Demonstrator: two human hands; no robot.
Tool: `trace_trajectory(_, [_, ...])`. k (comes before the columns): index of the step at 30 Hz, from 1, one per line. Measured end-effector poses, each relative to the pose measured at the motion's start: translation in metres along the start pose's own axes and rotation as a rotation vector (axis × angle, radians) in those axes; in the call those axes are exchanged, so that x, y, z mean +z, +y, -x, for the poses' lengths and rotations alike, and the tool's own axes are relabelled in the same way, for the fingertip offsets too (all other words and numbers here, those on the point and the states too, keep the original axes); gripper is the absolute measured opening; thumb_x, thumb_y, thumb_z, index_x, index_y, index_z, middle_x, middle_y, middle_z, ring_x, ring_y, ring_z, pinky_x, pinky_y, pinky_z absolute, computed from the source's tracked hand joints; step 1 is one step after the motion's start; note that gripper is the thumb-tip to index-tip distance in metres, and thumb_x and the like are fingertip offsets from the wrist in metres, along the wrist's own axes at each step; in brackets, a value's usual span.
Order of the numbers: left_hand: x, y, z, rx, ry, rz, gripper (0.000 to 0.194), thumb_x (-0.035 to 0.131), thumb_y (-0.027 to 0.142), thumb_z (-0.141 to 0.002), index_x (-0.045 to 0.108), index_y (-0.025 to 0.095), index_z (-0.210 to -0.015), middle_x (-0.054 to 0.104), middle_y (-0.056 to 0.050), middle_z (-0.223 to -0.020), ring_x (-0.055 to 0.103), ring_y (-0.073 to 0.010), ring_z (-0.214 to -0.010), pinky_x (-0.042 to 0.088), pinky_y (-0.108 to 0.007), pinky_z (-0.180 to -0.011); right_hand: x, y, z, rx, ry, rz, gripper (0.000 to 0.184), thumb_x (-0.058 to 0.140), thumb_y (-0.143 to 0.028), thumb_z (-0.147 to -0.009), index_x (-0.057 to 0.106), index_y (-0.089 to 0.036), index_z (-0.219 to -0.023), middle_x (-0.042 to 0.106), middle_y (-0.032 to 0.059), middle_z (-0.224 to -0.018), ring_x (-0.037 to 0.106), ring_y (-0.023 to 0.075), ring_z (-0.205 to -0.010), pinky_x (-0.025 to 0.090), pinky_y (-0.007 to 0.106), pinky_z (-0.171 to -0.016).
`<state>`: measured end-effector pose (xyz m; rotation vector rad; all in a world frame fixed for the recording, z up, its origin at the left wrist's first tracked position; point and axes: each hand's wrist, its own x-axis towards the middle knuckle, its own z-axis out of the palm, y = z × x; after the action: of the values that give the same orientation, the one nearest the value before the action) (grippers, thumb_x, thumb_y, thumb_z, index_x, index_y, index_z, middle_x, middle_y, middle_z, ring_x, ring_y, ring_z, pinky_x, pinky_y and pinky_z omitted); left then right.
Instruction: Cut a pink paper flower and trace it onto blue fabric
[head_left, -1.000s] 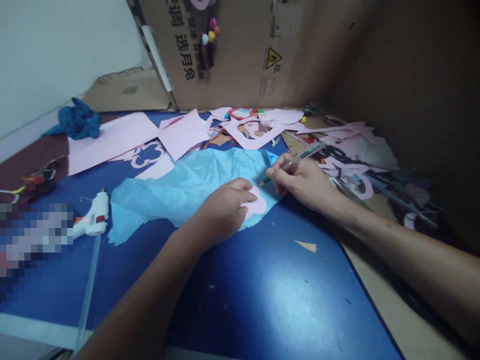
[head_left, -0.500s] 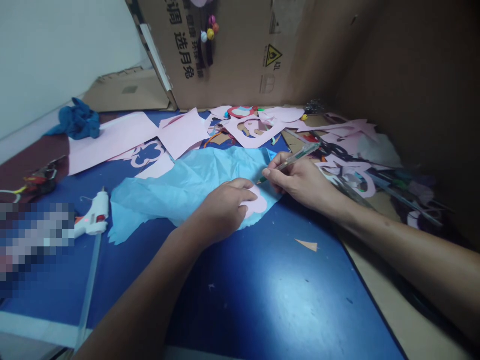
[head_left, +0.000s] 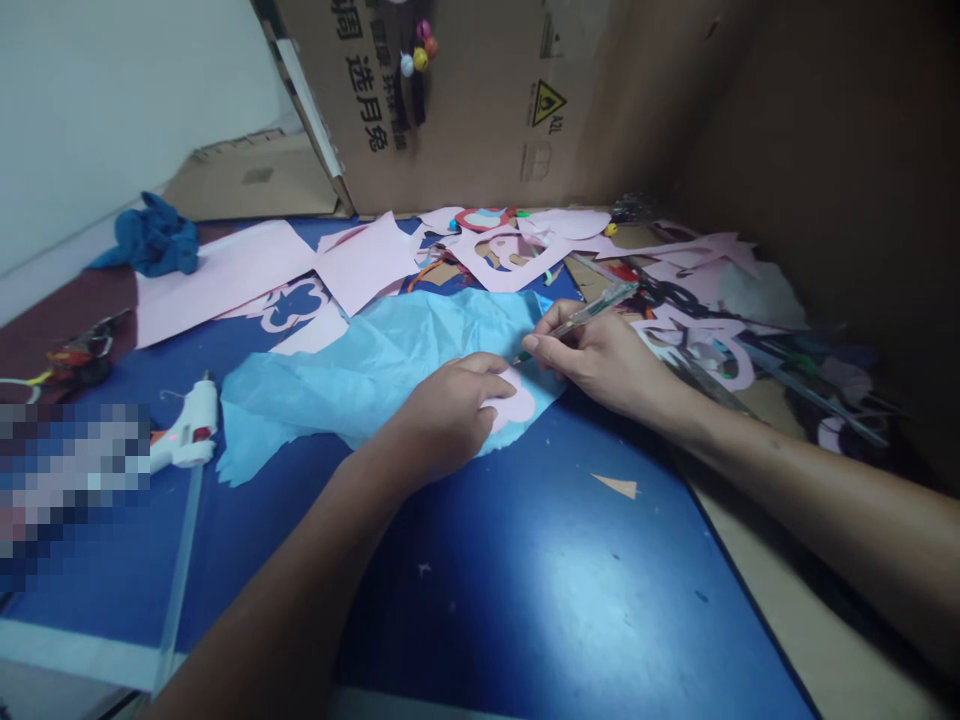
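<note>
A pink paper cutout [head_left: 516, 402] with a rounded edge lies on a crumpled sheet of light blue cloth [head_left: 360, 370]; part of it is hidden by my left hand [head_left: 454, 405]. That hand presses down on the cutout, with its fingers stretched out and thumb apart. Between the thumb and fingers of my right hand [head_left: 581, 350] is a clear pen [head_left: 600, 307], slanted up to the right. Its green tip end points down at the cutout's upper edge. Whether the tip touches paper or cloth I cannot tell.
A white glue gun [head_left: 196, 420] with a clear glue stick stands at the left. Pink paper sheets [head_left: 225, 280] and a dark blue cloth bundle [head_left: 157, 240] lie behind. Cut-out scraps [head_left: 720, 350] pile up at the right. A cardboard wall [head_left: 480, 120] closes off the back.
The pen tip has shifted very slightly left and up along the cutout's edge. My left hand stays in place on the paper, and the view has tilted a little.
</note>
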<state>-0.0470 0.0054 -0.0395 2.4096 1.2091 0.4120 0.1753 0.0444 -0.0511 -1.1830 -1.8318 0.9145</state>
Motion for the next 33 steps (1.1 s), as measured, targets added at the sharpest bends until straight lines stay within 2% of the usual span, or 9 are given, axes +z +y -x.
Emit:
trace_trajectory(10, [-0.0010,-0.0011,0.0006,-0.003,-0.004,-0.003,0.038,0.055,0.010,-0.090,0.081,0.019,-0.117,0.068,-0.009,-0.145,0.066,-0.0251,-0.132,0.051,-0.038,-0.117,-0.0033,-0.0058,0.0011,-0.039,0.034,0.054,0.028,0.068,-0.032,-0.097,0.061,-0.021,-0.072,0.064,0.0014,-0.076,0.056,0.0145,-0.061,0.040,0.031,-0.059])
trace_trajectory(19, [-0.0004,-0.0013,0.0009,0.013,0.018,0.000,0.039,0.055,0.010,-0.089,0.080,0.020,-0.117,0.069,-0.008,-0.143,0.067,-0.0256,-0.131,0.053,-0.039,-0.115,-0.0030,-0.0050,0.0016,-0.018,0.027,0.070,0.023,0.069,-0.030,-0.097,0.061,-0.021,-0.077,0.061,-0.0012,-0.072,0.052,0.0137,-0.057,0.038,0.031,-0.056])
trace_trajectory(29, [-0.0002,0.0001,-0.0001,-0.002,0.006,-0.004,0.039,0.055,0.009,-0.089,0.081,0.017,-0.117,0.069,-0.010,-0.144,0.067,-0.0253,-0.131,0.051,-0.037,-0.117,-0.0023,-0.0041,0.0007,-0.042,0.029,0.071,0.025,0.068,-0.032,-0.097,0.062,-0.021,-0.075,0.065,0.0014,-0.076,0.057,0.0160,-0.063,0.041,0.031,-0.061])
trace_trajectory(33, [-0.0003,0.0002,0.0002,0.000,0.007,-0.004,0.038,0.055,0.009,-0.089,0.081,0.019,-0.116,0.069,-0.009,-0.144,0.066,-0.0251,-0.132,0.051,-0.038,-0.117,-0.0019,-0.0042,0.0008,-0.009,0.024,0.048,0.025,0.069,-0.036,-0.097,0.062,-0.022,-0.078,0.065,0.0001,-0.070,0.056,0.0160,-0.060,0.040,0.031,-0.059])
